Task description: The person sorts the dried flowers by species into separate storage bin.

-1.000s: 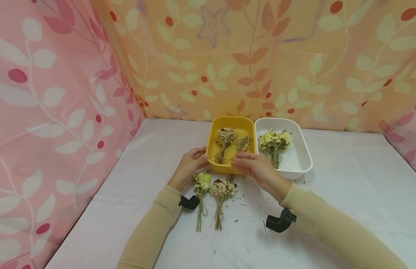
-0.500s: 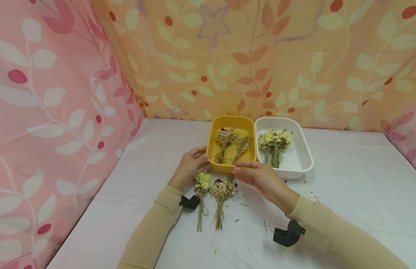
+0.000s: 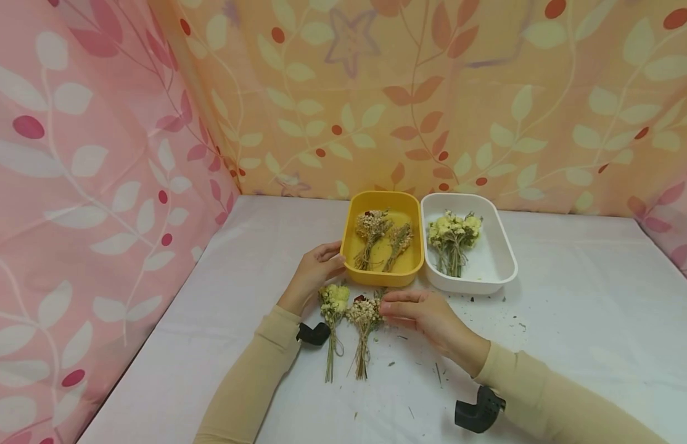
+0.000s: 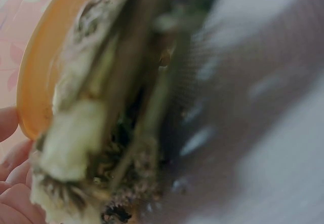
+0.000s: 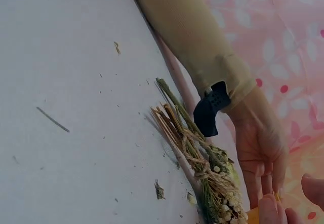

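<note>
My left hand (image 3: 312,274) holds the near left corner of a yellow tray (image 3: 382,279), thumb and fingertips at its rim. In the left wrist view, that hand's fingers (image 4: 19,171) show beside the tray. My right hand (image 3: 432,317) is at the right side of a dried flower bouquet (image 3: 366,314) with cream blooms and a dark red one, fingertips overlapping its head. This bouquet lies on the table, stems tied with twine. Left of it lies a yellow dried bouquet (image 3: 333,302), blurred and close in the left wrist view.
Inside the yellow tray lie a larger bouquet (image 3: 371,231) and a smaller one (image 3: 399,240). A white tray (image 3: 496,262) adjoins it on the right, holding yellow bouquets (image 3: 454,237). Stem bits (image 3: 439,373) are scattered over the white tablecloth (image 3: 588,320). Patterned cloth walls (image 3: 410,111) stand behind and left.
My right hand has come out of the yellow tray, over its near rim, and down toward the cream bouquet. The smaller bouquet in that tray now shows fully. My left hand has stayed put.
</note>
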Demonstrator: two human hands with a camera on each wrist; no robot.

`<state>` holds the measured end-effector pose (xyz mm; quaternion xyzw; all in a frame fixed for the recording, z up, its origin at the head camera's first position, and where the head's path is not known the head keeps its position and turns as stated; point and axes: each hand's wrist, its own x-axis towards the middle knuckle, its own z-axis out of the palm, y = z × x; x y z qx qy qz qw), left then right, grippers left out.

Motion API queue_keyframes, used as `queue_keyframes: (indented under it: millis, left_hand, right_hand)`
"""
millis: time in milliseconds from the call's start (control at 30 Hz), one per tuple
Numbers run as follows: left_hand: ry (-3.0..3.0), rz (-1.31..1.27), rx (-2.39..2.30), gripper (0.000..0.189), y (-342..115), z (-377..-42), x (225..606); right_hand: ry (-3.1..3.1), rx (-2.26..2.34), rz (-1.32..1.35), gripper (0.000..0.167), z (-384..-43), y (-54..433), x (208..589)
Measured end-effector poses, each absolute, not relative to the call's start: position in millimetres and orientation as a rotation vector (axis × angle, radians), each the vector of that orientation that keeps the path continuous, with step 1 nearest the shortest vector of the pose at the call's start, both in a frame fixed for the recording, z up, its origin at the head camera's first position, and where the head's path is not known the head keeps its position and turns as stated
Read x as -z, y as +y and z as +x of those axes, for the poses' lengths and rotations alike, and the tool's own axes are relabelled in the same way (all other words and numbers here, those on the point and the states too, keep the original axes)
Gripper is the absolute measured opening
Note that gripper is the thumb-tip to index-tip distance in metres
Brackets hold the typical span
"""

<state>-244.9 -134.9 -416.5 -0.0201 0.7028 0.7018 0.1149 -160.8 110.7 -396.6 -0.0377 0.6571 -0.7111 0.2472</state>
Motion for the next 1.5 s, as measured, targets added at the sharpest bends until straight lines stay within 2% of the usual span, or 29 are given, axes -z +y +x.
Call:
queue_keyframes:
  millis: [567, 1033, 1500]
  left_hand:
    - [2.085, -0.050, -2.040, 0.051, -135.0, -245.1, 417.4]
    - [2.071, -0.043, -2.065, 0.050, -134.6, -244.7, 416.9]
    - [2.060, -0.013, -2.090, 0.050, -135.1, -246.1, 418.9]
  right_hand:
    - [1.742, 1.861, -0.009, 0.045, -146.3, 103.4, 413.5]
    - [1.707, 1.794, -0.021, 0.038, -143.7, 98.0, 425.8]
    - [1.728, 1.708, 0.004, 0.031, -147.9, 87.4, 422.5]
